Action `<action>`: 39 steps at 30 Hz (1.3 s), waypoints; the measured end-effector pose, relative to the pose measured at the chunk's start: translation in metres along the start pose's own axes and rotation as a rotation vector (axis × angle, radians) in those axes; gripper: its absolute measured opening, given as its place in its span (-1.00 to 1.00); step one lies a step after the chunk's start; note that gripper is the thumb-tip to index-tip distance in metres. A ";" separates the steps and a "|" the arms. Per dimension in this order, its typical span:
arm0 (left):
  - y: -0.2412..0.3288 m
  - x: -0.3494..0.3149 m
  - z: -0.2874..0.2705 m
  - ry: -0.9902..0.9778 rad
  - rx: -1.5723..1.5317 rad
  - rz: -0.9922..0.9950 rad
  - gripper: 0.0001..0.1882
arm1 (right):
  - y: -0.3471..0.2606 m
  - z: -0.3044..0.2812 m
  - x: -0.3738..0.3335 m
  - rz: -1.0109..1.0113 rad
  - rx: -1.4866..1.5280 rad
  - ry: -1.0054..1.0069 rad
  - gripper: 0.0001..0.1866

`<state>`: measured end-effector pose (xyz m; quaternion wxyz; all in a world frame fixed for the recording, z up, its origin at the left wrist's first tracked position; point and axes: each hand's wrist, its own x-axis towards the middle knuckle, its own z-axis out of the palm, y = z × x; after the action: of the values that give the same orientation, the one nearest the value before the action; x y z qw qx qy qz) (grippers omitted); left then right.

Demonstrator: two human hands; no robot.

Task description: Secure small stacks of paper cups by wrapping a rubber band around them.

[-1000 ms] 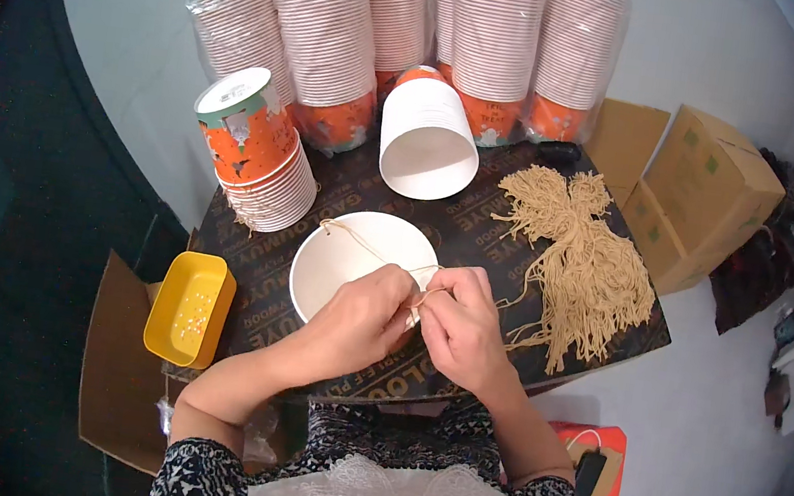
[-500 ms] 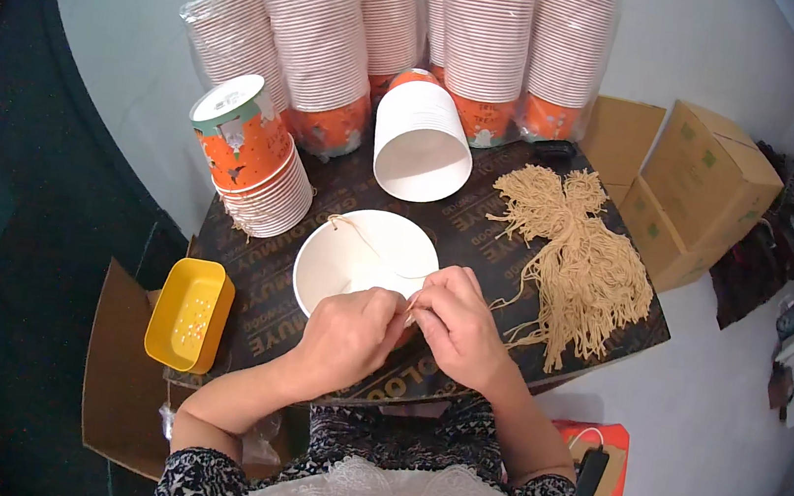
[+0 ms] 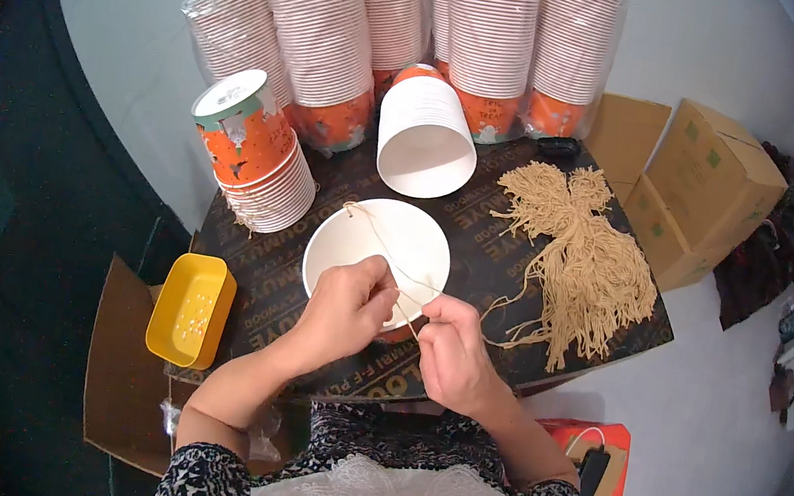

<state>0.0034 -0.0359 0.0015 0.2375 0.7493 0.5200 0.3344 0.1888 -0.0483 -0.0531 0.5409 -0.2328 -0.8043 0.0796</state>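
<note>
An upright paper bucket (image 3: 333, 245), white inside, stands in front of me on the dark table. A thin tan cord (image 3: 378, 237) is attached at its far left rim and crosses its mouth toward my hands. My left hand (image 3: 345, 309) is over the bucket's near side, fingers pinched on the cord. Just right of it, below the near right rim, my right hand (image 3: 458, 357) is closed on the cord too. A short stretch of cord shows between the two hands. The fingertips partly hide how the cord meets the near rim.
Bundled tan cords (image 3: 584, 261) lie at the right. A yellow tray (image 3: 169, 344) with small pale bits sits at the left edge. Stacked orange buckets (image 3: 246, 145), a tipped bucket (image 3: 428, 158) and wrapped bucket stacks (image 3: 487, 36) stand behind. Cardboard boxes (image 3: 713, 178) are beyond the table's right side.
My hands have drawn apart, the right one moving down and slightly right, so cord now shows stretched between them. The bucket sits slightly farther right and up in the picture.
</note>
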 end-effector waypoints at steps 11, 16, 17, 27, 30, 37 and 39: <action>0.005 -0.005 0.004 0.073 -0.053 0.132 -0.93 | 0.007 0.003 -0.001 0.093 -0.002 0.054 -0.80; 0.006 -0.008 0.006 0.163 -0.022 0.242 -0.91 | 0.006 0.005 0.006 0.124 0.093 0.105 -0.80; 0.006 -0.007 0.006 0.163 -0.022 0.245 -0.91 | 0.006 0.006 0.007 0.110 0.106 0.110 -0.80; 0.007 -0.004 0.008 0.203 -0.079 0.387 -0.89 | 0.009 0.014 0.003 0.087 0.155 0.108 -0.81; 0.004 -0.005 0.010 0.202 -0.075 0.388 -0.87 | 0.008 0.016 0.003 0.073 0.154 0.148 -0.84; -0.002 -0.007 0.010 0.197 0.009 0.369 -0.82 | 0.008 0.018 -0.001 0.047 0.090 0.181 -0.78; -0.002 -0.009 0.009 0.178 0.028 0.377 -0.82 | 0.009 0.021 -0.005 0.073 0.060 0.228 -0.80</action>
<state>0.0066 -0.0440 -0.0081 0.1133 0.8040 0.3942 0.4304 0.1734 -0.0403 -0.0694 0.6323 -0.2532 -0.7258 0.0963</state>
